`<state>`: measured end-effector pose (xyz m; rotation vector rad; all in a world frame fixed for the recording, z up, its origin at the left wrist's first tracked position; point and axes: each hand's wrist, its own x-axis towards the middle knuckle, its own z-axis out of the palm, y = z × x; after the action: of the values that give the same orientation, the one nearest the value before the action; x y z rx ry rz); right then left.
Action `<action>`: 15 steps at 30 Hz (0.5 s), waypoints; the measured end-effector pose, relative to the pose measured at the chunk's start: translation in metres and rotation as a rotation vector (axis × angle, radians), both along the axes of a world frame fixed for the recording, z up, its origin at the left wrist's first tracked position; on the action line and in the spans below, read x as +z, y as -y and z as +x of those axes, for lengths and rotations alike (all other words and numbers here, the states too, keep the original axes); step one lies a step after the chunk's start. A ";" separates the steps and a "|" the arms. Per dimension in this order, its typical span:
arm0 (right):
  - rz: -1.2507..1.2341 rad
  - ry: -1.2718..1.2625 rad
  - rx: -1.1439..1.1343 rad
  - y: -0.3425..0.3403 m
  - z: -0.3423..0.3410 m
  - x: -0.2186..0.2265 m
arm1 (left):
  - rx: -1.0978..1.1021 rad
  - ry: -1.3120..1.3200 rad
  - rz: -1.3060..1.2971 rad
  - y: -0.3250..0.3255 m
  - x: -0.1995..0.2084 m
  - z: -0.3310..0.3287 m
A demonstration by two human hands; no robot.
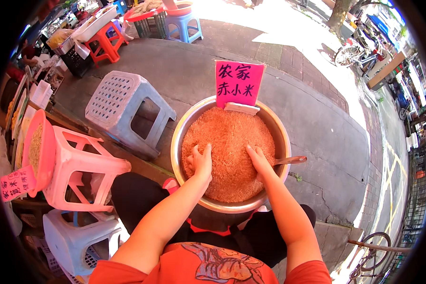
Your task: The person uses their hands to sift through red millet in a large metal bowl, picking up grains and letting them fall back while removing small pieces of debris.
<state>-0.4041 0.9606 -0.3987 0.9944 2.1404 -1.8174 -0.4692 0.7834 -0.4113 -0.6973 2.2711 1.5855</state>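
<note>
A wide steel basin full of small reddish grain stands in front of my knees. My left hand lies on the left of the heap, thumb apart from its loosely bent fingers, whose tips touch the grain. On the right side, my right hand is partly sunk in the grain with its thumb stretched out; its other fingers are mostly hidden. Neither hand visibly lifts anything. A wooden handle sticks out over the basin's right rim, beside my right hand. At the far rim a pink sign stands upright in a pale holder.
Left of the basin are a grey-blue stool, a pink stool bearing a pink bowl of grain, and another pale blue stool. Further off stand a red stool and a blue stool. Parked bicycles line the right.
</note>
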 end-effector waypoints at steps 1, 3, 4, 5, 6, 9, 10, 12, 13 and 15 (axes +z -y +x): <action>-0.426 -0.127 -0.175 0.008 -0.004 0.003 | 0.006 -0.008 0.004 -0.005 0.001 0.001; -0.473 -0.161 -0.193 0.016 -0.010 0.012 | 0.076 -0.071 0.136 -0.015 0.003 0.007; -0.522 -0.185 -0.228 0.016 -0.010 0.015 | 0.070 -0.075 0.137 -0.021 -0.001 0.008; -0.402 -0.184 -0.176 0.017 -0.013 0.016 | 0.087 -0.138 0.304 -0.025 -0.007 0.009; -0.405 -0.189 -0.176 0.016 -0.013 0.019 | 0.100 -0.200 0.471 -0.028 -0.012 0.008; -0.113 -0.289 0.053 0.009 -0.014 0.049 | -0.142 -0.265 0.710 -0.031 0.011 0.006; -0.004 -0.309 0.105 0.005 -0.017 0.059 | -0.150 -0.268 0.707 -0.029 0.020 -0.001; 0.107 -0.326 0.149 -0.008 -0.023 0.062 | -0.399 -0.311 0.327 -0.029 0.033 -0.027; 0.293 -0.340 0.146 -0.015 -0.030 0.057 | -0.427 -0.371 0.163 -0.029 0.035 -0.042; 0.543 -0.328 0.122 -0.042 -0.037 0.033 | -0.536 -0.424 -0.119 -0.032 0.039 -0.071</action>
<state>-0.4413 1.0022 -0.3661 0.6552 2.9173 -1.4497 -0.5406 0.8153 -0.3719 0.2524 2.5570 1.4298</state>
